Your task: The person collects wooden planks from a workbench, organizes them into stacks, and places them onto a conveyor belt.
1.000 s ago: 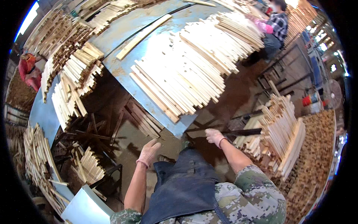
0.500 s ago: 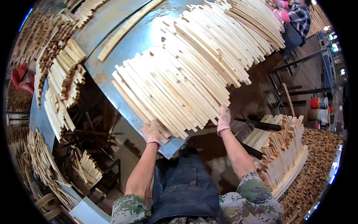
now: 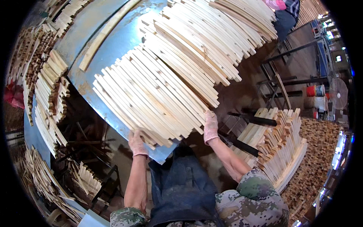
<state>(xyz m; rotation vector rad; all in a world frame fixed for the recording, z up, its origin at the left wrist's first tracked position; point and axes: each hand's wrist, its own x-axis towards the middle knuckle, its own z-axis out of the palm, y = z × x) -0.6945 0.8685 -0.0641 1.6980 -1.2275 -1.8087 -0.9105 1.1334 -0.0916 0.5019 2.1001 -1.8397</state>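
Observation:
Pale wooden strips lie side by side in a slanting row on a blue metal tabletop. My left hand, in a light glove, grips the row's left outer side near the front ends. My right hand, gloved too, presses the other side close to the front ends, so the batch is squeezed between both hands. A narrow dark gap parts this batch from more wooden strips spread toward the far right. Strips partly hide the fingers of both hands.
One loose board lies on the tabletop at the far left. Stacked wood pieces rest by black bars at my right. Another person's pink-gloved hand shows at the top right. Buckets stand beyond, and scrap strips lie left.
The gap has opened between the batch in my hands and the other strips as the batch shifted left. My view has also moved, so the other person shows less.

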